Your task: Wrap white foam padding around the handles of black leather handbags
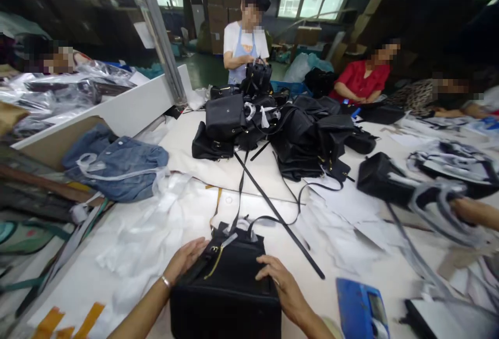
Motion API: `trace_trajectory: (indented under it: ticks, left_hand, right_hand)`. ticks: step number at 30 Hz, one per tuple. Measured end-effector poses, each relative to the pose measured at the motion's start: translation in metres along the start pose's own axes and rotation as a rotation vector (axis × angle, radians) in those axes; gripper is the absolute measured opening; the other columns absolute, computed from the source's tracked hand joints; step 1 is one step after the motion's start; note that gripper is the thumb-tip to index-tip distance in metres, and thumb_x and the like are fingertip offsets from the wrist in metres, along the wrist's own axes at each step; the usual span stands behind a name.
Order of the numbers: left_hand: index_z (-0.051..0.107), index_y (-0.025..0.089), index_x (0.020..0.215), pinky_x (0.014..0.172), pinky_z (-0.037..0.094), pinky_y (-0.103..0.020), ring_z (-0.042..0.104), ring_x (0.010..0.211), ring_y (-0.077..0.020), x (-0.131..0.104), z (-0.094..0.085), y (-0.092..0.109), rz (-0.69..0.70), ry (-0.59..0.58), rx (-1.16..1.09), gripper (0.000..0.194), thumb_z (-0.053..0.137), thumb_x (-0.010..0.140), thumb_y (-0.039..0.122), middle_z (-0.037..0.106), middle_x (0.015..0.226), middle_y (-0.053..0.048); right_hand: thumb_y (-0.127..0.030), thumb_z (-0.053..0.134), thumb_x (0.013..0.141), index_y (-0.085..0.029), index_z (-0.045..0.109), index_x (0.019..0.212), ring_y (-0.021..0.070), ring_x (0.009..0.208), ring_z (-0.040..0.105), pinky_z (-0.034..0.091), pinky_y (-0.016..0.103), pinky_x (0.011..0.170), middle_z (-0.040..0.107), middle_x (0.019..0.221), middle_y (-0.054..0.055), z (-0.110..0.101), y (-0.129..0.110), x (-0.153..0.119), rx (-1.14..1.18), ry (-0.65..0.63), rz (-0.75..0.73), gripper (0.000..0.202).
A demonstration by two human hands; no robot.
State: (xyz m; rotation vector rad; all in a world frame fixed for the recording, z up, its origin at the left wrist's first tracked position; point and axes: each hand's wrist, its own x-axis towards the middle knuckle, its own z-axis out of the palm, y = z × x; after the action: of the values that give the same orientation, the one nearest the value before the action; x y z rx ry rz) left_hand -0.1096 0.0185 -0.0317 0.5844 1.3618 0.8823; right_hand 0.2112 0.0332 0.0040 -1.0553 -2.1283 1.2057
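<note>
A black backpack [230, 308] lies on the table right in front of me, its base toward me. A gold zipper [215, 261] runs down its front, and its straps trail away across the table. My left hand [186, 258] is at the bag's left side, fingers stretched out and nothing gripped. On the opposite side, my right hand [277, 279] rests against the bag's right edge with its fingers apart and slightly bent. Beyond the bag, a long black strap [280, 217] crosses the white table.
A pile of black bags [307, 131] covers the far middle. White tissue paper [144, 245] and a denim bag [117, 162] lie left, a blue device [362, 308] right. A co-worker's hand [473, 211] reaches in at the right; other people work around the table.
</note>
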Motion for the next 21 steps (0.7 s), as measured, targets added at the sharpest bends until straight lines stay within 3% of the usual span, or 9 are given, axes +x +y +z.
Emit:
trace_trajectory:
  ticks: [4, 6, 9, 12, 15, 17, 21]
  left_hand:
    - [0.05, 0.018, 0.123, 0.098, 0.039, -0.04, 0.052, 0.115, -0.0257, -0.029, 0.001, -0.014, -0.038, -0.2, 0.006, 0.051, 0.05, 0.083, 0.049, 0.056, 0.127, -0.01]
    - [0.046, 0.019, 0.127, 0.1, 0.036, -0.042, 0.05, 0.116, -0.0275, -0.033, 0.009, -0.014, 0.032, -0.248, 0.139, 0.061, 0.065, 0.073, 0.041, 0.056, 0.127, -0.009]
    - [0.042, 0.019, 0.131, 0.103, 0.031, -0.044, 0.047, 0.118, -0.03, -0.029, 0.019, -0.018, 0.215, -0.287, 0.345, 0.078, 0.073, 0.06, 0.025, 0.054, 0.128, -0.008]
    - [0.039, 0.02, 0.134, 0.107, 0.025, -0.046, 0.039, 0.124, -0.0306, -0.022, 0.022, -0.029, 0.32, -0.26, 0.509, 0.08, 0.066, 0.059, 0.013, 0.05, 0.132, -0.008]
    - [0.029, 0.018, 0.139, 0.109, 0.02, -0.045, 0.035, 0.128, -0.0301, -0.017, 0.019, -0.043, 0.29, -0.192, 0.631, 0.087, 0.06, 0.058, 0.008, 0.044, 0.136, -0.011]
    - [0.024, 0.015, 0.141, 0.11, 0.02, -0.043, 0.033, 0.13, -0.0297, -0.015, 0.015, -0.05, 0.272, -0.192, 0.682, 0.088, 0.058, 0.06, 0.008, 0.04, 0.139, -0.013]
    - [0.02, 0.012, 0.142, 0.11, 0.02, -0.042, 0.031, 0.131, -0.0293, -0.012, 0.011, -0.057, 0.291, -0.211, 0.741, 0.087, 0.055, 0.063, 0.01, 0.035, 0.142, -0.015]
  right_hand:
    - [-0.018, 0.036, 0.088, -0.024, 0.063, 0.092, 0.0201, 0.127, 0.038, 0.032, 0.042, 0.106, 0.056, 0.123, 0.007, 0.053, 0.007, -0.06, -0.104, -0.115, 0.067, 0.028]
    - [-0.015, 0.036, 0.086, -0.024, 0.063, 0.098, 0.0199, 0.13, 0.035, 0.029, 0.043, 0.108, 0.054, 0.125, 0.007, 0.058, 0.003, -0.077, -0.109, -0.138, 0.073, 0.031]
    - [-0.018, 0.035, 0.087, -0.026, 0.061, 0.109, 0.0198, 0.128, 0.038, 0.028, 0.044, 0.109, 0.051, 0.131, 0.006, 0.042, 0.0, -0.08, -0.048, -0.109, 0.14, 0.035]
    - [-0.031, 0.045, 0.086, -0.025, 0.057, 0.115, 0.0222, 0.119, 0.049, 0.035, 0.044, 0.104, 0.056, 0.125, 0.008, 0.02, 0.009, -0.051, 0.1, 0.203, 0.428, 0.032]
    - [-0.044, 0.063, 0.075, -0.02, 0.053, 0.116, 0.0255, 0.103, 0.059, 0.048, 0.042, 0.089, 0.064, 0.106, 0.012, 0.009, 0.026, 0.004, 0.391, 0.478, 0.777, 0.049]
    - [-0.049, 0.065, 0.072, -0.017, 0.052, 0.113, 0.0243, 0.095, 0.063, 0.053, 0.037, 0.079, 0.066, 0.1, 0.012, 0.006, 0.036, 0.046, 0.501, 0.513, 0.845, 0.053]
    - [-0.049, 0.063, 0.075, -0.016, 0.052, 0.107, 0.0182, 0.088, 0.065, 0.053, 0.027, 0.071, 0.065, 0.101, 0.011, 0.007, 0.038, 0.117, 0.521, 0.495, 0.803, 0.047]
